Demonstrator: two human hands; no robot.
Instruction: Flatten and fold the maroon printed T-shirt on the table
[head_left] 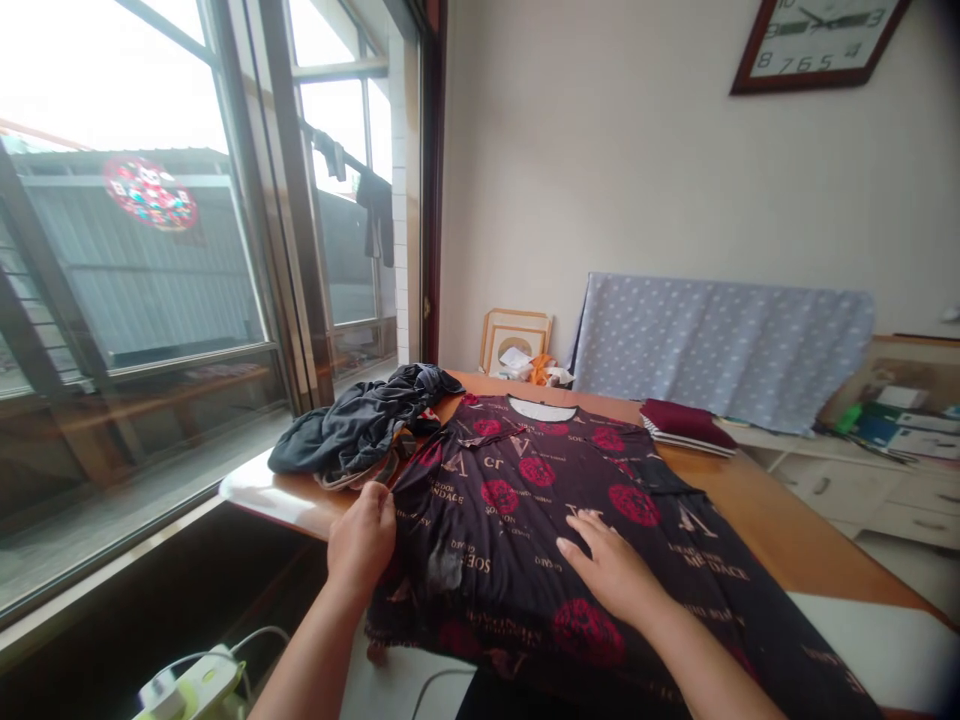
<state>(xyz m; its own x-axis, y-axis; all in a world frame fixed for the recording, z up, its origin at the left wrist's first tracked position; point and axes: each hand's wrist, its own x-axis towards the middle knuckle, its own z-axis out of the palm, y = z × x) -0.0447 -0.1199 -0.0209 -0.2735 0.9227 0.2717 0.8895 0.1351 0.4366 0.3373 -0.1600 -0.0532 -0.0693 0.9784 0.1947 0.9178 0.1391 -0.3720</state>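
A long wooden table with an orange-brown top [757, 505] runs from me toward twelve o'clock. Spread flat across it lies a black short-sleeved shirt printed with red roses and pale lettering [540, 500], its white-lined collar pointing to twelve. At ten o'clock from the shirt sits a heap of dark grey crumpled clothes [360, 425], touching the shirt's sleeve. At two o'clock a folded maroon cloth [686, 420] rests on the table, just beside the shoulder. My right hand [611, 570] lies flat on the shirt's middle, fingers spread and holding nothing. My left hand [362, 540] is curled at the shirt's nine o'clock edge, pinching the fabric there.
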